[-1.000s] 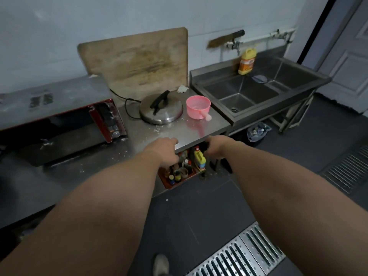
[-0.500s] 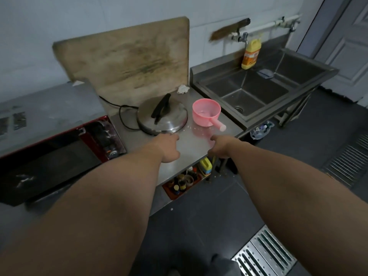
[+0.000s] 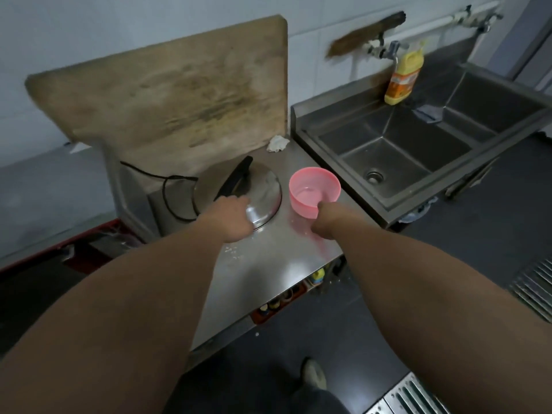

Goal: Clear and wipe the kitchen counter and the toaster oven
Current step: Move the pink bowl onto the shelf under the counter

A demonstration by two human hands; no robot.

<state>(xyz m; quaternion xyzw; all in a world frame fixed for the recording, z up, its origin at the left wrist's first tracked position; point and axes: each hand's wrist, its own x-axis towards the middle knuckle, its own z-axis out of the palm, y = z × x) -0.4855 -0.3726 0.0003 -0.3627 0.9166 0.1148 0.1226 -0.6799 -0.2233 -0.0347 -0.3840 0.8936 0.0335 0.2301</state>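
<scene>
On the steel counter point(image 3: 268, 270) lies a round steel lid point(image 3: 263, 189) with a black handle point(image 3: 236, 177). My left hand point(image 3: 230, 218) rests over the lid's near edge, its fingers reaching toward that handle. To the right of the lid stands a pink plastic scoop point(image 3: 313, 186). My right hand point(image 3: 325, 219) is curled at the scoop's near side, hiding its handle. The red toaster oven point(image 3: 89, 249) sits at the lower left, its door open and dark. White crumbs point(image 3: 233, 253) dot the counter beside my left wrist.
A large worn cutting board point(image 3: 179, 94) leans on the wall behind the lid, with a crumpled white rag point(image 3: 277, 143) at its foot. A steel sink point(image 3: 403, 150) with a yellow bottle point(image 3: 404, 77) adjoins on the right. A tray of bottles point(image 3: 280, 300) sits below the counter.
Both hands moved forward from the counter's front edge. The left hand now lies on the lid and the right has reached the pink scoop's handle. The view moved closer.
</scene>
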